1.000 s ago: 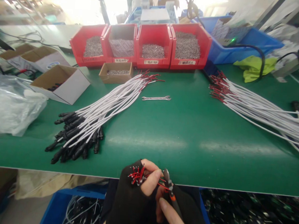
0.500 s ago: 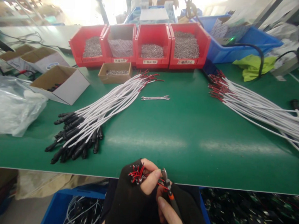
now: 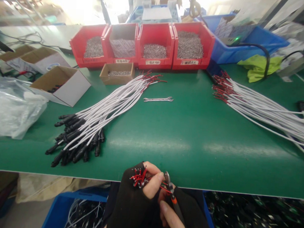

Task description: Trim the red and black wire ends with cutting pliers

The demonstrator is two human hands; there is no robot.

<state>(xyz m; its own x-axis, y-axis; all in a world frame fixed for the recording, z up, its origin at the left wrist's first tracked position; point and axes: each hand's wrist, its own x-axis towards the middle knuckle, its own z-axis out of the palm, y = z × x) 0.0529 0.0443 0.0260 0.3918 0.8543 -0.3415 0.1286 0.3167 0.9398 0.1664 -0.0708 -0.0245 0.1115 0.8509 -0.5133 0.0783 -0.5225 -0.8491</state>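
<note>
At the near edge of the green table [image 3: 191, 136], the left hand [image 3: 137, 195], in a black fingerless glove, is closed around a bundle of red wire ends [image 3: 138, 177] that stick up past its thumb. Just right of it, the right hand [image 3: 179, 214] grips small cutters [image 3: 169, 189], whose tip seems to touch one red strand beside the bundle.

Red wire ends [image 3: 138, 177] — bunched, upright
</note>
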